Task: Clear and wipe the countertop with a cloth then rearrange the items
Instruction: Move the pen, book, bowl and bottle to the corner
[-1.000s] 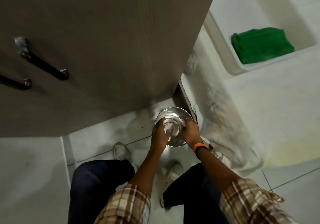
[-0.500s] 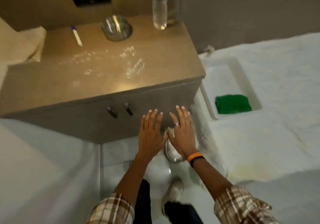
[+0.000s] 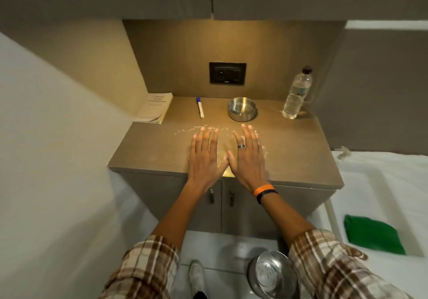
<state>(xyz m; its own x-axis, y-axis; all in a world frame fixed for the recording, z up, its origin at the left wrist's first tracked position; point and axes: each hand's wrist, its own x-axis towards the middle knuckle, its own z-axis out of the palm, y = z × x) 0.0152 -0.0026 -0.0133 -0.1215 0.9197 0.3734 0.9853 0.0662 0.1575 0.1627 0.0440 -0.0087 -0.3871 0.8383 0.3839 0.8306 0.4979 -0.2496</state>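
The left hand [image 3: 205, 159] and right hand [image 3: 247, 159] are held flat, fingers spread, gripping nothing, over the crumb-strewn countertop [image 3: 301, 157], thumbs nearly touching.

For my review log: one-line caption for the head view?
Both hands spread flat, empty, above the crumb-strewn countertop; green cloth lies untouched at right.

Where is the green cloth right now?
The green cloth lies folded in a white tray at the head view's lower right, right of the cabinet, off the countertop.
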